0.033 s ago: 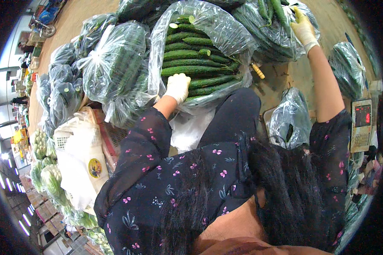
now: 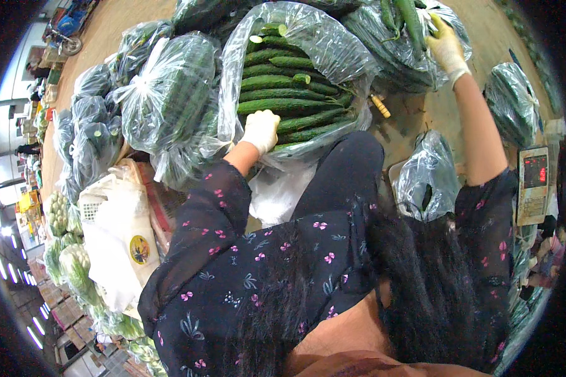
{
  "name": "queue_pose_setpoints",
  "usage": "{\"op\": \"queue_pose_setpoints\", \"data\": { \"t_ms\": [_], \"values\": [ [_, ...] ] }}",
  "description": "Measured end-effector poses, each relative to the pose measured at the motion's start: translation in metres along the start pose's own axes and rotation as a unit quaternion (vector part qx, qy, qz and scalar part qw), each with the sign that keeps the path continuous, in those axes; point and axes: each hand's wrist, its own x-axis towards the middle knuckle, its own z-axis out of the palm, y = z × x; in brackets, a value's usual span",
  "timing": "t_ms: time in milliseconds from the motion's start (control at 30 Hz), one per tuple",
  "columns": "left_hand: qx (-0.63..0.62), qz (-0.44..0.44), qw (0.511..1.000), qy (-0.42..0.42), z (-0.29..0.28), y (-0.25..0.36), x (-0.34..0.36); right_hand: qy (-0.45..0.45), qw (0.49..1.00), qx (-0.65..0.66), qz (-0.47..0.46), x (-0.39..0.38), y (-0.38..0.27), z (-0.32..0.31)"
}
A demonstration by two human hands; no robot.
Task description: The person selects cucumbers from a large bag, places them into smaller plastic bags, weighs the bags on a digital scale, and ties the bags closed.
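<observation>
My left hand (image 2: 260, 132), in a pale glove, is closed at the near left side of an open clear plastic bag (image 2: 231, 81). Its curled fingers hide whether they grip a cucumber or the bag's edge. Inside that bag, green cucumbers (image 2: 283, 93) lie stacked in rows. At the upper right, my gloved right hand (image 2: 448, 49) reaches over another plastic bag (image 2: 371, 38) of cucumbers. Its thumb and forefinger are apart, beside loose cucumbers (image 2: 411, 22) lying on top. The fingers' far side is partly hidden.
Tied bags of cucumbers (image 2: 170, 88) crowd the left, and another bag (image 2: 512, 103) lies at the right. A yellow-handled tool (image 2: 380, 105) is on the floor. Near my right arm are a smaller plastic bag (image 2: 427, 169) and a digital scale display (image 2: 534, 176). A white crate (image 2: 94, 210) stands left.
My right hand has shifted slightly left, closer to the loose cucumbers. My left hand stays at the open bag.
</observation>
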Motion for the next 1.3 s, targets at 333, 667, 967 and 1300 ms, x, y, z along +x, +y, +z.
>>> {"op": "queue_pose_setpoints", "data": {
  "t_ms": [333,667,967,1300],
  "values": [
    [-0.772,0.009,0.594,-0.225,-0.089,0.003,-0.061,-0.198,0.887,0.107,-0.403,-0.186,-0.177,0.02],
    [-0.895,-0.044,0.42,-0.14,-0.044,-0.027,-0.034,-0.496,0.782,0.36,0.113,-0.177,-0.131,0.002],
    [-0.072,0.009,0.975,0.211,-0.021,-0.009,-0.001,-0.455,0.67,0.536,0.238,-0.193,-0.103,-0.008],
    [0.024,-0.131,0.991,0.008,0.019,0.004,-0.007,-0.372,0.69,0.57,0.246,-0.212,-0.098,-0.011]
  ]
}}
